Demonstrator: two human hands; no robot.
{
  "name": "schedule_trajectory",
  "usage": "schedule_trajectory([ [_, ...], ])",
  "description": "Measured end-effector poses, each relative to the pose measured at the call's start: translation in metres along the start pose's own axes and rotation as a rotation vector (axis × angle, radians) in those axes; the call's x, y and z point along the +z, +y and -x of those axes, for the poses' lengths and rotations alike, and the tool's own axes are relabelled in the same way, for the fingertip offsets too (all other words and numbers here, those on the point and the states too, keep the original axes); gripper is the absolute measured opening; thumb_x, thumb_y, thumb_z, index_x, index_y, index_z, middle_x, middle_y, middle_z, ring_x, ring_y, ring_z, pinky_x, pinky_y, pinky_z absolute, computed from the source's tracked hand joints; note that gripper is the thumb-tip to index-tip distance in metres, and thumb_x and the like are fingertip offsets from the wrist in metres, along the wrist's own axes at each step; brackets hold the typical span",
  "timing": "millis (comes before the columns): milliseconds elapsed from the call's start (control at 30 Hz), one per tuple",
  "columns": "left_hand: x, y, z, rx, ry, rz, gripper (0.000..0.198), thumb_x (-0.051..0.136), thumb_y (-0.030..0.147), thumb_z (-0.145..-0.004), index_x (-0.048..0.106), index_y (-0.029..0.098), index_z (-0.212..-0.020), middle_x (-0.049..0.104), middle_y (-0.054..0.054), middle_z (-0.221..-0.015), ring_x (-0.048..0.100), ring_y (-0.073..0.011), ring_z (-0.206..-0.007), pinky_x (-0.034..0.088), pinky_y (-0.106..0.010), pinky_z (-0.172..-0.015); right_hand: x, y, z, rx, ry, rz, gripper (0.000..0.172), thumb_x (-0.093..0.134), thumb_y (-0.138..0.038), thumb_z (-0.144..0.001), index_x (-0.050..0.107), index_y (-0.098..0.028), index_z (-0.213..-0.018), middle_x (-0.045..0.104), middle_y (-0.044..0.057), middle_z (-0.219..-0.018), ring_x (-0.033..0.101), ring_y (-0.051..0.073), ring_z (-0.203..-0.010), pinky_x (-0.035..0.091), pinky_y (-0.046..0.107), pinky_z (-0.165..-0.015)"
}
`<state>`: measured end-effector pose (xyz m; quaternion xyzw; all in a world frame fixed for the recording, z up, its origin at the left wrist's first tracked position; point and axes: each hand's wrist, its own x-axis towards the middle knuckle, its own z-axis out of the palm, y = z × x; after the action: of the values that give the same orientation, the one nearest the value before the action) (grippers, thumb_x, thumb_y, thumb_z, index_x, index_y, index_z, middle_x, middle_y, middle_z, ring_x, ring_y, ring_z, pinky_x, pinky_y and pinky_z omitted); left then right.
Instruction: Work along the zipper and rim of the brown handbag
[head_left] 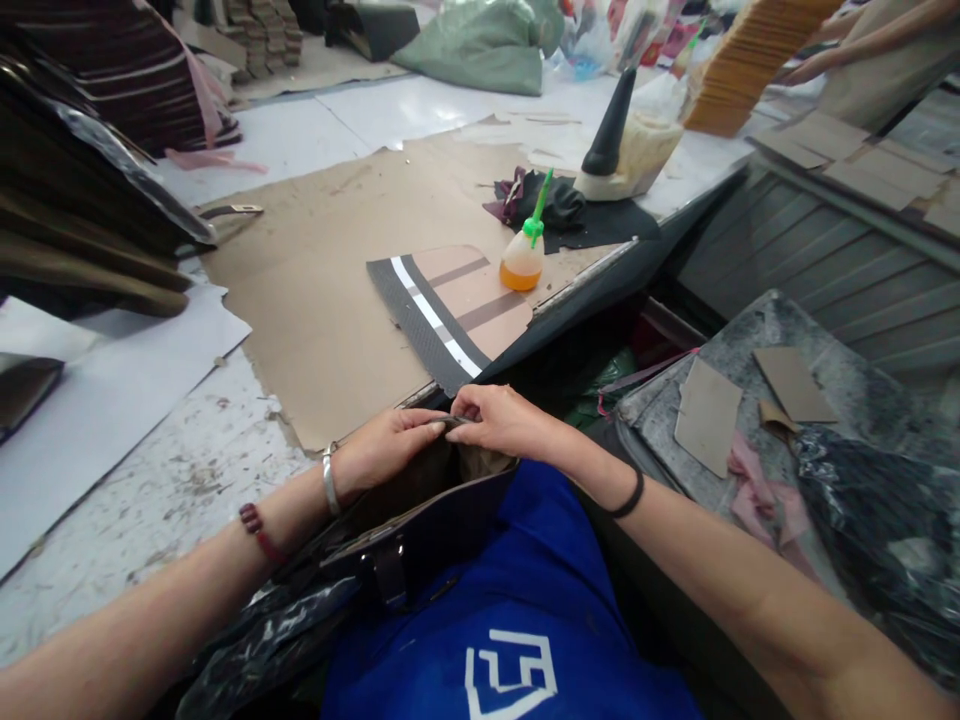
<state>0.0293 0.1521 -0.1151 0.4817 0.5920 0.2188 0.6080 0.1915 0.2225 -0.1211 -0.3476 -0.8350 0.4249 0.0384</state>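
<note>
On my lap, against a blue apron (487,590), rests a dark brown bag (442,515) with a brown lining and a strap tab with metal fittings. My left hand (390,440) pinches the far rim of the bag between thumb and fingers. Close beside it, my right hand (495,415) grips the same rim with bent fingers, the two thumbs nearly meeting. Whatever lies under the fingertips is too small to make out. Just beyond my hands, a curved tan panel (465,290) with a dark edge and a white strip lies on the table.
Brown paper (315,280) covers part of the white table. A squeeze bottle (522,262) with orange liquid stands by the panel, near dark cloth scraps (551,200) and a black cone (611,125). Card pieces (709,415) lie on a right-hand surface. Another person's arm (862,45) shows top right.
</note>
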Motion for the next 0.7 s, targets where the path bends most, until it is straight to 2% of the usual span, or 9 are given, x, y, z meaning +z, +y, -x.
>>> schedule_trajectory([
  [100, 0.002, 0.000, 0.005, 0.011, 0.098, 0.014, 0.045, 0.047, 0.043, -0.068, 0.058, 0.010, -0.096, 0.063, -0.008, -0.095, 0.055, -0.0224, -0.086, 0.041, -0.032, -0.081, -0.009, -0.013, 0.025, 0.067, 0.039, 0.031, 0.047, 0.063, -0.035, -0.068, 0.047, -0.018, -0.109, 0.059, 0.003, -0.086, 0.055, 0.017, -0.076, 0.041, 0.025, -0.063],
  [167, 0.004, 0.001, 0.009, 0.039, 0.155, 0.011, 0.042, 0.047, 0.042, -0.068, 0.060, 0.010, -0.093, 0.064, -0.008, -0.093, 0.055, -0.0235, -0.086, 0.040, -0.034, -0.083, -0.011, -0.030, 0.043, 0.017, 0.219, 0.194, 0.046, 0.058, -0.035, -0.074, 0.044, -0.017, -0.114, 0.054, 0.009, -0.101, 0.050, 0.021, -0.092, 0.040, 0.033, -0.077],
  [200, 0.005, 0.002, 0.011, 0.065, 0.170, 0.015, 0.040, 0.047, 0.041, -0.068, 0.060, 0.011, -0.091, 0.064, -0.008, -0.093, 0.055, -0.0234, -0.087, 0.040, -0.034, -0.085, -0.009, -0.040, 0.051, -0.046, 0.283, 0.269, 0.039, 0.054, -0.032, -0.077, 0.046, -0.016, -0.112, 0.053, 0.010, -0.104, 0.048, 0.022, -0.097, 0.037, 0.036, -0.082],
  [267, 0.009, 0.003, 0.015, 0.090, 0.180, 0.049, 0.038, 0.047, 0.040, -0.068, 0.061, 0.012, -0.090, 0.064, -0.007, -0.092, 0.056, -0.0226, -0.087, 0.040, -0.033, -0.084, 0.002, -0.060, 0.064, -0.239, 0.257, 0.336, 0.029, 0.051, -0.034, -0.081, 0.051, -0.015, -0.103, 0.055, 0.009, -0.097, 0.047, 0.021, -0.095, 0.034, 0.037, -0.086],
  [367, 0.012, 0.004, 0.021, 0.078, 0.220, 0.102, 0.038, 0.047, 0.040, -0.069, 0.060, 0.013, -0.091, 0.065, -0.005, -0.088, 0.057, -0.0217, -0.084, 0.043, -0.031, -0.081, 0.033, -0.077, 0.072, -0.455, 0.180, 0.370, 0.036, 0.046, -0.049, -0.079, 0.055, -0.013, -0.083, 0.057, 0.007, -0.073, 0.050, 0.020, -0.074, 0.038, 0.036, -0.072],
  [433, 0.009, 0.002, 0.027, 0.069, 0.269, 0.115, 0.038, 0.047, 0.041, -0.069, 0.060, 0.013, -0.091, 0.066, -0.004, -0.086, 0.058, -0.0216, -0.083, 0.044, -0.031, -0.080, 0.050, -0.077, 0.075, -0.558, 0.221, 0.391, 0.042, 0.040, -0.051, -0.081, 0.053, -0.014, -0.067, 0.053, 0.005, -0.062, 0.047, 0.018, -0.061, 0.036, 0.034, -0.062],
  [500, 0.002, 0.000, 0.037, 0.061, 0.314, 0.112, 0.038, 0.048, 0.042, -0.068, 0.061, 0.014, -0.090, 0.066, -0.004, -0.084, 0.058, -0.0220, -0.083, 0.044, -0.031, -0.080, 0.054, -0.072, 0.079, -0.644, 0.249, 0.377, 0.046, 0.034, -0.051, -0.083, 0.049, -0.015, -0.059, 0.051, 0.003, -0.056, 0.045, 0.015, -0.056, 0.034, 0.034, -0.061],
  [567, -0.008, -0.001, 0.051, 0.041, 0.352, 0.097, 0.038, 0.049, 0.044, -0.067, 0.062, 0.014, -0.087, 0.066, -0.004, -0.082, 0.058, -0.0228, -0.082, 0.044, -0.031, -0.079, 0.042, -0.065, 0.082, -0.675, 0.222, 0.346, 0.050, 0.029, -0.053, -0.083, 0.048, -0.015, -0.056, 0.049, 0.002, -0.052, 0.044, 0.014, -0.053, 0.035, 0.035, -0.066],
  [700, -0.025, -0.001, 0.078, -0.026, 0.356, 0.106, 0.039, 0.051, 0.046, -0.065, 0.062, 0.015, -0.084, 0.067, -0.004, -0.079, 0.059, -0.0241, -0.079, 0.046, -0.030, -0.073, -0.005, -0.055, 0.073, -0.619, 0.003, 0.434, 0.046, 0.032, -0.043, -0.086, 0.052, -0.016, -0.054, 0.051, 0.000, -0.049, 0.046, 0.011, -0.053, 0.031, 0.033, -0.088],
])
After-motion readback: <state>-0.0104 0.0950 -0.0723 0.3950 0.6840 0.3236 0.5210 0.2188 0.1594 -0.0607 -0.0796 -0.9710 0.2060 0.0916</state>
